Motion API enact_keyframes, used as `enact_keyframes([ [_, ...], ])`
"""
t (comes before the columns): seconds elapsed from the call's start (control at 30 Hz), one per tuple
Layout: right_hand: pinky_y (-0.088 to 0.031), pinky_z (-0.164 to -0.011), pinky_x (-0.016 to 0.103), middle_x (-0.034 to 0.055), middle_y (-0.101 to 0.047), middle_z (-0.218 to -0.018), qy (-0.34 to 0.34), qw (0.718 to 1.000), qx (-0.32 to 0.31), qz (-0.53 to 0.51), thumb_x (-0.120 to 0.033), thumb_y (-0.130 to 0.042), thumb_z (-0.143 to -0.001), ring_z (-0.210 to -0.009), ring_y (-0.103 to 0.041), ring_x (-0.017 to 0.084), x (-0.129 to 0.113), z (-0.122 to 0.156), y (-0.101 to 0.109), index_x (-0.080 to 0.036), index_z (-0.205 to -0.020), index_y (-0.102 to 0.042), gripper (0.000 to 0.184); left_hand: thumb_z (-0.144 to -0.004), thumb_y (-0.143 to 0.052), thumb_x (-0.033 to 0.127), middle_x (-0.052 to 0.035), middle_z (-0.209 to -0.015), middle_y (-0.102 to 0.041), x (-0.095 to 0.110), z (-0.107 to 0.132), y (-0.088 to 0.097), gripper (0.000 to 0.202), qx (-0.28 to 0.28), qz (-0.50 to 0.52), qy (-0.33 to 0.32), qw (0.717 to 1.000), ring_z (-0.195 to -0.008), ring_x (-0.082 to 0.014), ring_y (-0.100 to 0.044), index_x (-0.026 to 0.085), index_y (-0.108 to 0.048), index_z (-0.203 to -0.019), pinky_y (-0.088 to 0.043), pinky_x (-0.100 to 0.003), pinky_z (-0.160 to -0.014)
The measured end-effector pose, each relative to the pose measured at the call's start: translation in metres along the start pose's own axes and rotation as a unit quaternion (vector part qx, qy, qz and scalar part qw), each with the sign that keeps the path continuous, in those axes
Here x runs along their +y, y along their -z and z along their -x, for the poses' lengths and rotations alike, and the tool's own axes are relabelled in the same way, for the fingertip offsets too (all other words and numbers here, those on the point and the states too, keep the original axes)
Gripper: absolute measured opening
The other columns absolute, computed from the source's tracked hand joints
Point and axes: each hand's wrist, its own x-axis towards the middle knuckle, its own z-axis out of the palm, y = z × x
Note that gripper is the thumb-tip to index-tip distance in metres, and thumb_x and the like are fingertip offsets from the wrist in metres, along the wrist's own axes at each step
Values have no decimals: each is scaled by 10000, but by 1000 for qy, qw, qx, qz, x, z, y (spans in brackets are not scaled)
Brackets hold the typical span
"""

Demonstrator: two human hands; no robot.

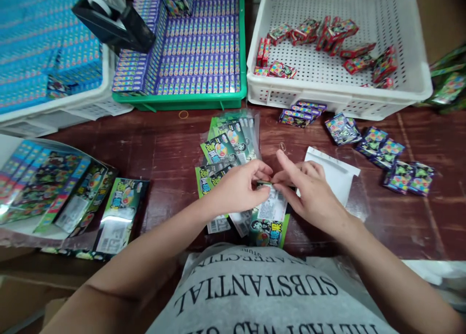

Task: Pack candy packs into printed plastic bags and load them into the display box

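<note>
My left hand and my right hand meet over the near middle of the dark wooden table. Both pinch the top edge of a green printed plastic packet that lies flat between them. Just beyond my left hand a loose stack of the same empty green packets fans out. A white packet lies flat under and behind my right hand. Small purple candy boxes are scattered to the right.
A green tray packed with purple boxes stands at the back, a black tape dispenser on its left corner. A white perforated crate holds red boxes at the back right. Blue boxes fill a white crate back left. Filled packets pile at the left.
</note>
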Motion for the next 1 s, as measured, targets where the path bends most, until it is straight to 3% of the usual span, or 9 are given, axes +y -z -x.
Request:
enact_keyframes([
  [0.1, -392, -1025, 544, 33, -739, -1189, -16, 998, -18, -60, -250, -519, -1014, -1103, -612, 276, 1, 4, 4, -359, -1632, -23, 799, -813, -723, 274, -71, -1076, -723, 6, -1, 13, 436, -47, -75, -10, 996, -951, -221, -694, 190, -608, -1225, -562, -369, -826],
  [0.2, -422, -1067, 557, 74, -693, -1270, -77, 982, 96, -142, -291, -555, -993, -1166, -616, 286, 5, 22, 12, -358, -1623, -125, 765, -852, -706, 279, -66, -1130, -726, -4, 8, 36, 462, -46, -47, -19, 998, -1006, -227, -689, 234, -628, -1305, -558, -376, -870],
  [0.3, -499, -1026, 511, 82, -663, -1229, -160, 926, 250, -232, -316, -619, -955, -1133, -634, 265, 5, 48, 12, -381, -1559, -298, 687, -857, -726, 271, -58, -1136, -720, -21, 27, 60, 561, 98, 65, 4, 993, -1003, -217, -685, 291, -579, -1398, -570, -355, -855],
  [0.37, -525, -1007, 495, 76, -651, -1190, -211, 889, 296, -278, -327, -644, -941, -1122, -632, 254, 0, 61, 5, -375, -1460, -452, 556, -843, -757, 273, -44, -1119, -719, -30, 42, 65, 669, 190, 138, 20, 972, -966, -202, -686, 331, -511, -1462, -577, -317, -812],
  [0.53, -566, -968, 476, 60, -640, -1285, -309, 785, 323, -430, -404, -694, -907, -1179, -620, 253, -22, 54, -14, -303, -1056, -705, 180, -818, -798, 258, -33, -1167, -698, -37, 72, 41, 596, 286, 214, 56, 932, -1030, -178, -660, 326, -586, -1371, -562, -251, -839],
  [0.67, -593, -885, 435, 75, -704, -1229, -363, 696, 271, -557, -436, -786, -821, -1044, -680, 238, -32, 28, -27, -237, -900, -737, 219, -825, -797, 245, -2, -1084, -688, -35, 87, 20, 531, 330, 243, 65, 910, -965, -142, -641, 328, -594, -1308, -556, -219, -817],
  [0.73, -567, -944, 438, 68, -726, -1179, -358, 690, 274, -567, -419, -817, -792, -1044, -678, 229, -34, 17, -35, -233, -912, -750, 232, -836, -789, 246, 6, -1087, -680, -33, 96, 14, 507, 339, 266, 69, 900, -979, -136, -636, 334, -583, -1291, -550, -222, -847],
  [0.83, -533, -1006, 446, 52, -733, -1116, -335, 717, 297, -535, -386, -833, -778, -1045, -669, 220, -40, 5, -49, -233, -926, -757, 226, -849, -779, 255, 15, -1092, -672, -32, 117, 6, 469, 363, 297, 71, 880, -992, -140, -637, 349, -566, -1256, -552, -244, -869],
  [1.0, -616, -794, 381, 33, -731, -1039, -318, 770, 217, -509, -373, -786, -829, -902, -699, 207, -56, -16, -66, -293, -1072, -725, 263, -845, -780, 324, 16, -1082, -671, -39, 169, -3, 441, 433, 332, 77, 835, -938, -159, -663, 354, -524, -1203, -580, -285, -813],
])
